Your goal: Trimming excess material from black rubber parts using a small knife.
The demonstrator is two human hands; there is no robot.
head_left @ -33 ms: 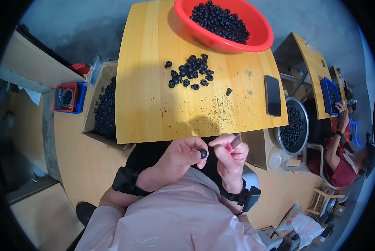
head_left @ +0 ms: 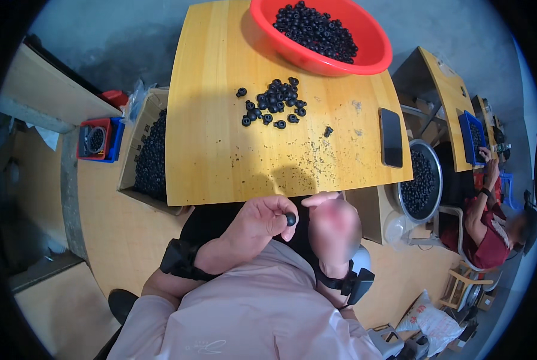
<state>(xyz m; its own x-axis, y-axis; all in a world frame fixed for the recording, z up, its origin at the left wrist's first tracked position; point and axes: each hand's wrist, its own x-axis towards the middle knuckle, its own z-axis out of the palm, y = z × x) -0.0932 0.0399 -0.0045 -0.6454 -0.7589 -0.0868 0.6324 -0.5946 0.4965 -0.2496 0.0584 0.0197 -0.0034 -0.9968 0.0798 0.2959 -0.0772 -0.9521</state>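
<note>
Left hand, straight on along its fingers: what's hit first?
Probably the right hand, across a gap, with the black piece held by the left hand likely touching first. The right hand is blurred, and depth between them is unclear.

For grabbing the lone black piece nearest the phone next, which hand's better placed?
Probably right: the right hand sits nearly in line with the lone black piece, while the left hand is farther left, holding a round black part. Blur hides whether the right is free.
</note>
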